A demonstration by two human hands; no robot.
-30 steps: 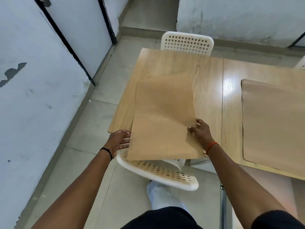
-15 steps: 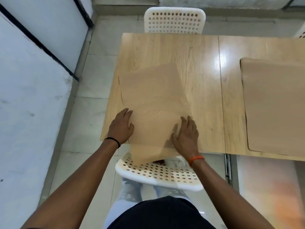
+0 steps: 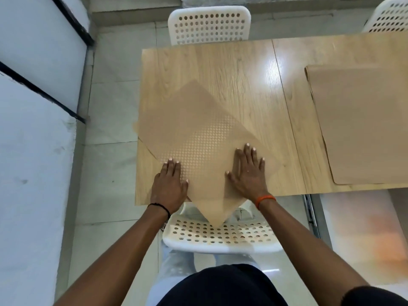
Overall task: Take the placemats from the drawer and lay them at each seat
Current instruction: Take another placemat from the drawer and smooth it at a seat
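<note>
A thin tan placemat (image 3: 198,129) with a dotted texture lies skewed like a diamond on the left end of the wooden table (image 3: 220,67). Its near corner hangs over the table edge above a white chair, and its left corner pokes past the table's left edge. My left hand (image 3: 169,184) rests flat on the mat's near left edge, fingers spread. My right hand (image 3: 248,173) presses flat on the mat's near right part, fingers apart. A second tan placemat (image 3: 364,124) lies flat on the right half of the table.
A white perforated chair (image 3: 220,237) stands tucked at the near side, right in front of my legs. Another white chair (image 3: 208,24) faces it across the table, and a third (image 3: 390,16) shows at the far right. A white wall (image 3: 33,151) runs close along the left.
The placemat went from held in the air to lying on the table and has turned into a diamond angle. Both hands moved from its edges to lie flat on top.
</note>
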